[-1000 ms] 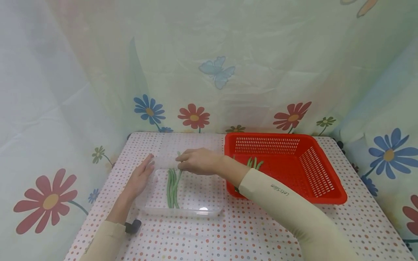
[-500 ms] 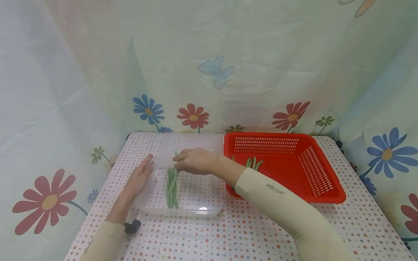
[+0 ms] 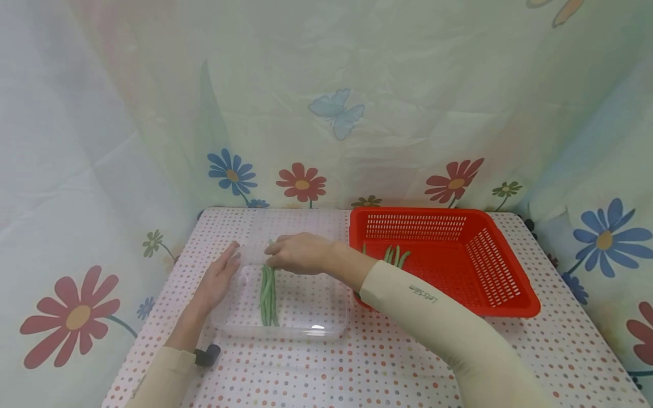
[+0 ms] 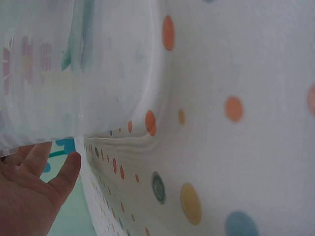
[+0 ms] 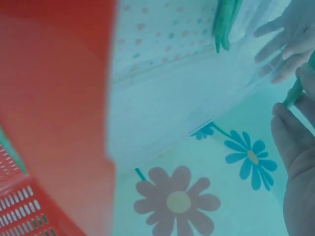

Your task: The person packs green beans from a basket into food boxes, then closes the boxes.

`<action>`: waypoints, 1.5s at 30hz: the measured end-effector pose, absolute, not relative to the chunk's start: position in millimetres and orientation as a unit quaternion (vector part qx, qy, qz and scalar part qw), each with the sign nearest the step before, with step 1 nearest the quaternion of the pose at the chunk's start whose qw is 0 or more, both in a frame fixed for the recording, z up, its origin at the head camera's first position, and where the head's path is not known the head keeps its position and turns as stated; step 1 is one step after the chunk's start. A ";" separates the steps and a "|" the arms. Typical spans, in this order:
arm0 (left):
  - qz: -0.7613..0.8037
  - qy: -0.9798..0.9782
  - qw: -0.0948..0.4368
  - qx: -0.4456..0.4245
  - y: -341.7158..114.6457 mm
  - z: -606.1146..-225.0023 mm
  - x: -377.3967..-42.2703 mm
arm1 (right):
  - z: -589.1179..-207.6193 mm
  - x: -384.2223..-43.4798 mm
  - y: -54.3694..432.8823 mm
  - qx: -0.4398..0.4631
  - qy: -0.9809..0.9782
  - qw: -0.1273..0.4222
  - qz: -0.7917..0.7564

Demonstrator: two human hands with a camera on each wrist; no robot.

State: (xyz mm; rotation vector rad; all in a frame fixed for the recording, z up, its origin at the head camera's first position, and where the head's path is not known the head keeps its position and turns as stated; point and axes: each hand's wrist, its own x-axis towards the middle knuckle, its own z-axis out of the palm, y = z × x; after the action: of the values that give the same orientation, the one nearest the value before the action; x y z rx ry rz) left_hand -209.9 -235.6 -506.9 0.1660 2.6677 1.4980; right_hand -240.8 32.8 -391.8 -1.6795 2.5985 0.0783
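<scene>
My right hand point(image 3: 301, 253) pinches a green bean point(image 5: 294, 93) between thumb and fingers, over the far left part of a clear plastic container point(image 3: 306, 330). Inside that container, several green beans point(image 3: 267, 300) lie side by side, pointing away from me. Their far ends are partly hidden near the right hand. My left hand point(image 3: 216, 282) is at the container's left side with its fingers extended. In the left wrist view, the left fingers point(image 4: 66, 172) are spread beside the container's wall, and whether they press on it I cannot tell.
A red plastic basket point(image 3: 474, 272) with slotted sides stands to the right of the container. Several green beans point(image 3: 396, 256) lie at its left side, partly behind the right forearm. A dotted cloth point(image 3: 326, 379) covers the table, and a flowered curtain point(image 3: 398, 102) hangs behind.
My right hand has shifted slightly left with the green bean, bringing it in line with the beans lying in the container. The left hand has stayed in place.
</scene>
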 end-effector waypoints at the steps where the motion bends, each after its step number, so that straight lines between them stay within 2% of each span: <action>1: 0.488 0.870 0.039 0.054 -235.6 -507.4 -209.9 | -391.5 -240.8 31.4 -0.543 0.839 0.024 0.025; 25: 0.484 0.873 0.041 0.044 -234.8 -509.2 -209.9 | -415.8 -243.5 13.1 -0.540 0.840 0.062 0.006; 33: 0.484 0.873 0.040 0.045 -235.5 -509.7 -210.5 | -430.8 -244.5 6.8 -0.557 0.828 0.058 0.022; 45: 0.487 0.871 0.039 0.051 -235.2 -508.1 -209.5 | -432.6 -242.4 4.8 -0.546 0.834 0.066 0.047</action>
State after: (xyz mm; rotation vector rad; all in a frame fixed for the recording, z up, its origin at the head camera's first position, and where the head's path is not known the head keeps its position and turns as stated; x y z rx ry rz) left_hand -209.5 -235.2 -508.1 0.1559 2.6699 1.4943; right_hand -242.4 4.8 -432.6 -1.6475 2.5134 0.1421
